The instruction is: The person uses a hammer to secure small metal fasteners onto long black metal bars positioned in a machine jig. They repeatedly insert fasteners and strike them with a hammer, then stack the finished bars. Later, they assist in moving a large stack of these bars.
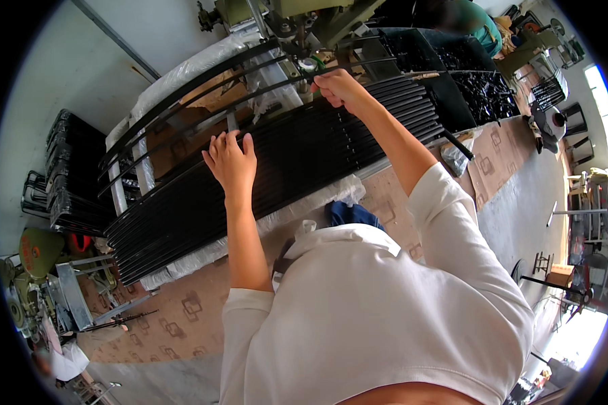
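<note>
Our left hand (232,162) spreads over stacked tubes (297,158); our right hand (338,89) clenches, hold hidden. Which are finished, we can't tell.

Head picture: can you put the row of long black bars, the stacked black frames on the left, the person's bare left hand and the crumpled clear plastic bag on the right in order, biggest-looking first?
1. Long black bars
2. Stacked black frames
3. Bare left hand
4. Crumpled clear plastic bag
</note>
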Demonstrator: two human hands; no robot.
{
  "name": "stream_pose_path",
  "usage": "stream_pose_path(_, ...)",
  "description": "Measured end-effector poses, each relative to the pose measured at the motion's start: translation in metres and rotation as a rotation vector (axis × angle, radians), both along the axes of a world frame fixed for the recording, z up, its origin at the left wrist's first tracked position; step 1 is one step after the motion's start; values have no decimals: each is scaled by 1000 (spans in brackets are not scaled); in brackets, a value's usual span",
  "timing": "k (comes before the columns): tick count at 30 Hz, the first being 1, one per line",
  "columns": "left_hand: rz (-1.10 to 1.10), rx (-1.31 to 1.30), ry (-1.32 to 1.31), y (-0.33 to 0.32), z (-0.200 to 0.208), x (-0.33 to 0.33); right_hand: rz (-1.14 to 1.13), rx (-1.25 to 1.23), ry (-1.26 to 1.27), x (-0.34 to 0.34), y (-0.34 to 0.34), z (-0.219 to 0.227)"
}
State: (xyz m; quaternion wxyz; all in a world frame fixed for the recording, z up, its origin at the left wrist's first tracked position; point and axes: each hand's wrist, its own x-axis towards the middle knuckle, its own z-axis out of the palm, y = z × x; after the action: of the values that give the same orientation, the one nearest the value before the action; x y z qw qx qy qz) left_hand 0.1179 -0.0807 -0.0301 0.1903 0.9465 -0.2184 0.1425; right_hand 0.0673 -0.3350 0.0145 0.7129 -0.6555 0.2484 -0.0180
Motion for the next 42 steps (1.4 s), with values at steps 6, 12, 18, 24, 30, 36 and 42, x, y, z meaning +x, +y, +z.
stream_pose_path(6,-10,37,46,0,7,0,-4,-264,135,-8,-1,11)
stream_pose_path(12,-19,21,61,2,3,2,-23,-53,3,-6,-21,-8)
stream_pose_path(18,-37,3,43,11,6,2,-51,-22,31,-13,-11,0)
stream_pose_path(24,-137,-112,-13,8,20,2,-105,-13,21,-16,-13,-6)
stream_pose_path(30,-126,-97,-29,8,11,5,-184,-36,-32,-13,-15,-8)
stream_pose_path(36,-109,-57,25,15,9,4,-198,202,-241,-27,-13,1)
stream_pose_path(42,-213,-165,-56,20,-8,26,-326,238,-297,-36,-27,-15)
